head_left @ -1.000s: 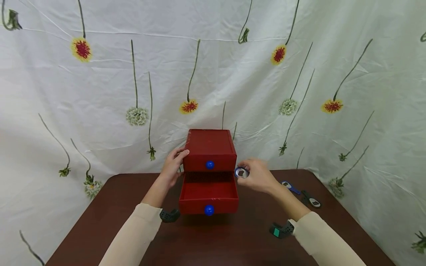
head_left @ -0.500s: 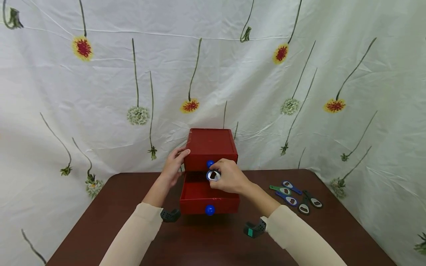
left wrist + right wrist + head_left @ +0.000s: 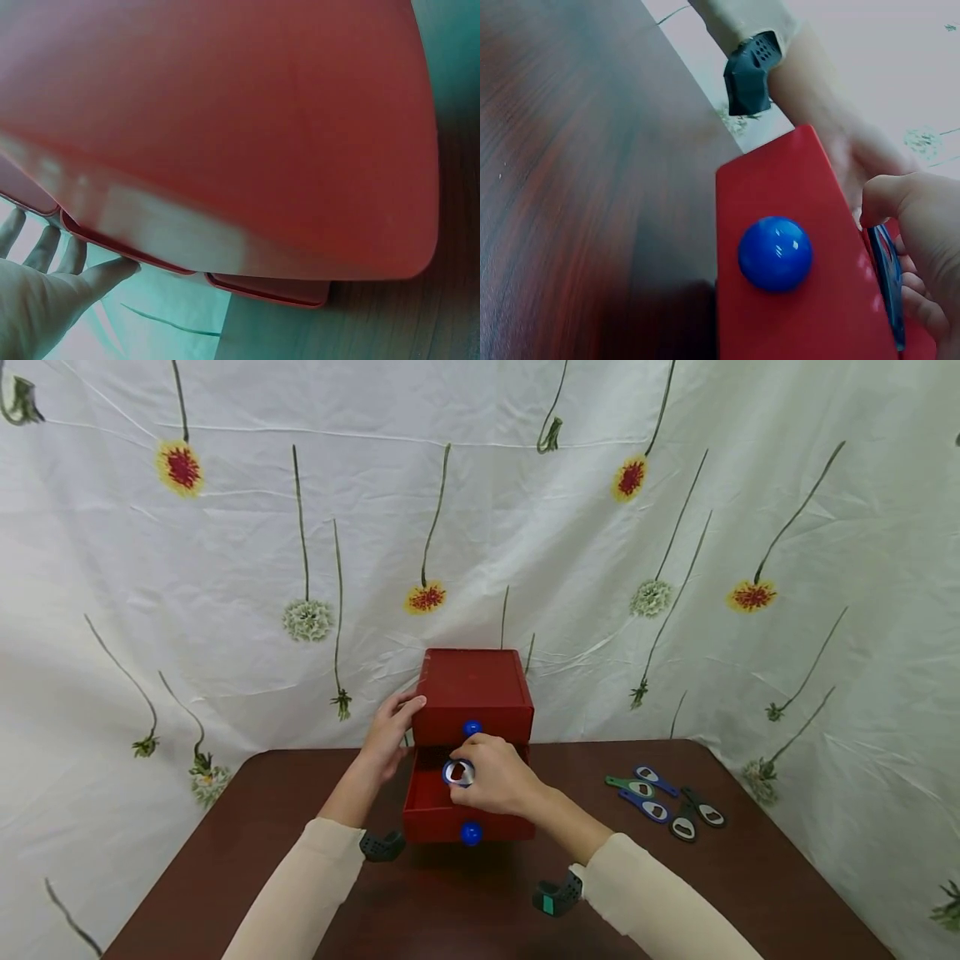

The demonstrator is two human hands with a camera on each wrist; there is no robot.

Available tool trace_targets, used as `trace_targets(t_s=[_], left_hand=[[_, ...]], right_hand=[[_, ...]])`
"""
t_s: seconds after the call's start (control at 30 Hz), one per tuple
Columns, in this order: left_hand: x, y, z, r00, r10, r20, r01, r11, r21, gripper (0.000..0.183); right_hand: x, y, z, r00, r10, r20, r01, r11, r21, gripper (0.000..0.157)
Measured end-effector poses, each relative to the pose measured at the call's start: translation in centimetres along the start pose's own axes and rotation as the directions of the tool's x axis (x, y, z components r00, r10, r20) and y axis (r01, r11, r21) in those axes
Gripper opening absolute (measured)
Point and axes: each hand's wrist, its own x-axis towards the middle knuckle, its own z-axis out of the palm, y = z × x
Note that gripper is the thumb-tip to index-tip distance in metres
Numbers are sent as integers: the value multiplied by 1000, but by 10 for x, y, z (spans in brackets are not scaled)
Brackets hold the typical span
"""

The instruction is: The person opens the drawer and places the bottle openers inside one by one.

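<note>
A small red drawer cabinet (image 3: 474,678) stands on the table, its lower drawer (image 3: 427,825) pulled out and its upper one closed. My right hand (image 3: 498,775) pinches a blue-rimmed bottle opener (image 3: 459,772) between thumb and fingers, over the opened drawer. In the right wrist view the bottle opener (image 3: 887,279) sits edge-on just behind the drawer front with its blue knob (image 3: 775,254). With fingers extended, my left hand (image 3: 387,735) rests against the cabinet's left side, the thumb near its upper front corner. Those fingers (image 3: 105,276) touch the red side in the left wrist view.
On the right of the dark brown table (image 3: 300,860) lie several more bottle openers, among them a green one (image 3: 633,787), a blue one (image 3: 647,807) and a black one (image 3: 705,810). A flower-patterned white cloth (image 3: 585,543) hangs behind the table.
My right hand has carried the bottle opener leftward from beside the cabinet to over the lower drawer, then slightly lower. The left hand stays in place.
</note>
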Motion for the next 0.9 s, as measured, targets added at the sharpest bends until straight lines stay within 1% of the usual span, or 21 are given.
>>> trace_targets(t_s=[0.13, 0.27, 0.33, 0.43, 0.57, 0.67, 0.8, 0.9], left_hand=[[-1, 1, 0, 1000, 4, 6, -4, 1000, 3, 66], [-2, 2, -1, 1000, 0, 9, 0, 1000, 7, 66], [-3, 2, 0, 1000, 0, 8, 0, 1000, 13, 67], [-3, 3, 0, 1000, -1, 6, 1, 1000, 10, 67], [-2, 3, 1, 1000, -1, 12, 1, 1000, 8, 67], [-2, 2, 0, 1000, -4, 18, 4, 1000, 13, 67], [-2, 2, -1, 1000, -10, 18, 9, 1000, 14, 68], [-1, 3, -1, 1000, -12, 13, 12, 1000, 13, 68]], right_hand=[[6, -5, 8, 998, 9, 54, -9, 1000, -1, 43], [14, -6, 14, 996, 34, 83, -33, 999, -11, 42], [18, -7, 16, 996, 42, 80, -40, 999, -24, 42], [21, -7, 19, 997, 40, 63, -36, 997, -70, 41], [22, -6, 23, 999, 40, 18, -38, 994, -105, 38], [21, -6, 23, 999, 43, 5, -43, 995, -93, 38], [18, -6, 21, 999, 30, 14, -29, 997, -78, 39], [15, -6, 18, 1000, 22, 3, -22, 998, -60, 40]])
